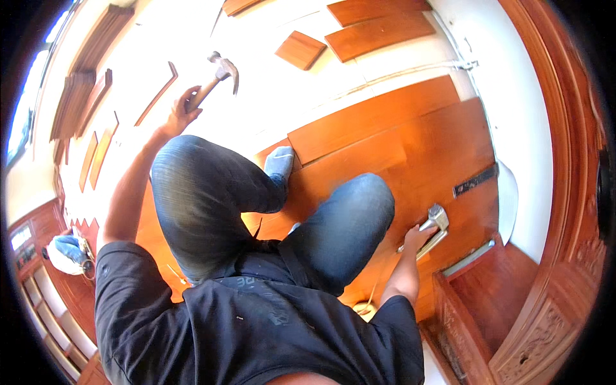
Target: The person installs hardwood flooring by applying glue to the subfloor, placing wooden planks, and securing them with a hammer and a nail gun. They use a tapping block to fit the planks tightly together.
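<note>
My left hand (182, 114) is wrapped round the wooden handle of a claw hammer (224, 67), raised out to the far left with its metal head pointing away from me. At my right, my right hand (417, 238) grips a silver nail gun (437, 219), which is at the laid wooden floorboards (423, 160); whether its tip touches them I cannot tell. A dark flat strip (475, 181) lies on the boards beyond the nail gun, close to the wall. My knees are bent, and one socked foot (280, 162) rests at the boards' edge.
Loose planks (380, 34) and a short board piece (300, 50) lie ahead on the pale floor. Plank stacks (72, 106) stand at the left. A carved wooden cabinet (494, 295) is at the right, by the white wall (513, 83). Another person (67, 255) is low at the left.
</note>
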Demonstrator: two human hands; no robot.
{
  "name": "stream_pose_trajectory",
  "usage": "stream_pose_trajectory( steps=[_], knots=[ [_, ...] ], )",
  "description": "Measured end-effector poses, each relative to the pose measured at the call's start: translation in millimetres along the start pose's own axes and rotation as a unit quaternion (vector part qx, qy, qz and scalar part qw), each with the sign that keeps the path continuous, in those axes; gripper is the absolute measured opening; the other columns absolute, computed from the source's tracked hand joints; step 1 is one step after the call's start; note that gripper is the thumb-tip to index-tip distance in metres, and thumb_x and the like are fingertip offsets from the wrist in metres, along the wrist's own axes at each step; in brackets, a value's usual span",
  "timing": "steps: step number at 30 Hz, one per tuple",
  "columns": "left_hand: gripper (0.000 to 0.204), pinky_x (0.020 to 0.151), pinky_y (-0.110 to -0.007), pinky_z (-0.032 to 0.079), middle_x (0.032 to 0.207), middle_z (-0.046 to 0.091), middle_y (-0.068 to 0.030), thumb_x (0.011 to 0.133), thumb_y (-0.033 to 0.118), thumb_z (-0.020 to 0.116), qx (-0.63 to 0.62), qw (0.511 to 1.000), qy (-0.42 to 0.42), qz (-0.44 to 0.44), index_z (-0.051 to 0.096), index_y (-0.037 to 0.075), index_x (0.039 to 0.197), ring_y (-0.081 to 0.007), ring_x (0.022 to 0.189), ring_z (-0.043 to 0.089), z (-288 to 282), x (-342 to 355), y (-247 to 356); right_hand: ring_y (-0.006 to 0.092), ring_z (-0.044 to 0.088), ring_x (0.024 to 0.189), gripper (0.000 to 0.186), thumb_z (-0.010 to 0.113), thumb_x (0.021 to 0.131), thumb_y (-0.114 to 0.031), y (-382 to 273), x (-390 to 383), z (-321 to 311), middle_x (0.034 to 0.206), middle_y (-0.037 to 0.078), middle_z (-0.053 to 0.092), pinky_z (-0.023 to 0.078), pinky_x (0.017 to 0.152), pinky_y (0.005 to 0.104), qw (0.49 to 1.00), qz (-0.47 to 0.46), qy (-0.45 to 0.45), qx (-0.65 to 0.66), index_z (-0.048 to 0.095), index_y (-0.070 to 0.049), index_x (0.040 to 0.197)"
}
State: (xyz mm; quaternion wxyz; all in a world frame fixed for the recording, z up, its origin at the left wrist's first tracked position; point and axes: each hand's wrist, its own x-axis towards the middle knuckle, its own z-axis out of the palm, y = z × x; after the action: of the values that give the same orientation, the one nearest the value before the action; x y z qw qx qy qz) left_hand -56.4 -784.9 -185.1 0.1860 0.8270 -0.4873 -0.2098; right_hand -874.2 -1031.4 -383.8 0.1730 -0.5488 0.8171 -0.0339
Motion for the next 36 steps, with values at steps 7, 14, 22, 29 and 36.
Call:
stream_pose_trajectory(
  steps=[7,14,22,29,36],
  knots=[
    [0.08,0.098,-0.054,0.05,0.124,0.061,-0.0223,0.086,0.01,0.082,-0.093,0.991,0.083,-0.054,0.042,0.021,0.155,-0.038,0.113,0.059,135.9,33.7,-141.2,0.0492,0.049,0.138,0.089,0.065,0.097,-0.011,2.0,-1.2,14.2,0.156,0.037,0.038,0.042,0.116,0.0516,0.999,-0.013,0.03,-0.028,0.008,0.001,0.163],
    [0.08,0.114,-0.049,0.043,0.153,0.045,-0.0216,0.096,0.006,0.068,-0.215,0.957,0.11,-0.158,0.025,0.018,0.161,-0.0382,0.138,0.049,223.7,60.9,-194.9,0.0472,0.052,0.131,0.075,0.064,0.093,-0.022,-83.6,31.7,-45.9,0.145,0.033,0.05,0.046,0.11,0.0511,0.982,0.066,-0.006,-0.175,0.032,0.005,0.156],
    [0.067,0.105,-0.05,0.045,0.129,0.055,-0.0246,0.088,0.014,0.076,-0.051,0.961,0.058,-0.264,0.048,0.007,0.149,-0.0413,0.12,0.055,166.1,93.3,-76.8,0.0352,0.054,0.137,0.067,0.066,0.1,-0.031,-266.1,108.8,-95.3,0.148,0.026,0.054,0.043,0.113,0.0403,0.988,-0.153,-0.022,0.029,0.044,0.008,0.15],
    [0.057,0.091,-0.037,0.055,0.11,0.065,-0.011,0.098,0.025,0.075,-0.41,0.889,0.071,-0.189,0.05,0.001,0.143,-0.0198,0.101,0.065,169.2,159.4,-22.1,0.0232,0.057,0.096,0.089,0.077,0.093,-0.046,-577.5,199.4,97.2,0.119,0.016,0.055,0.048,0.075,0.0406,0.955,-0.12,-0.201,0.181,0.036,0.002,0.155],
    [0.063,0.09,-0.028,0.053,0.111,0.066,-0.0056,0.098,0.036,0.075,-0.701,0.648,0.041,-0.295,0.051,-0.005,0.14,-0.0134,0.098,0.063,242.0,298.8,39.8,0.034,0.06,0.108,0.067,0.088,0.087,-0.031,-702.0,262.2,188.9,0.134,0.015,0.06,0.055,0.075,0.0559,0.932,0.026,-0.178,0.314,0.055,0.002,0.135]
  ],
)
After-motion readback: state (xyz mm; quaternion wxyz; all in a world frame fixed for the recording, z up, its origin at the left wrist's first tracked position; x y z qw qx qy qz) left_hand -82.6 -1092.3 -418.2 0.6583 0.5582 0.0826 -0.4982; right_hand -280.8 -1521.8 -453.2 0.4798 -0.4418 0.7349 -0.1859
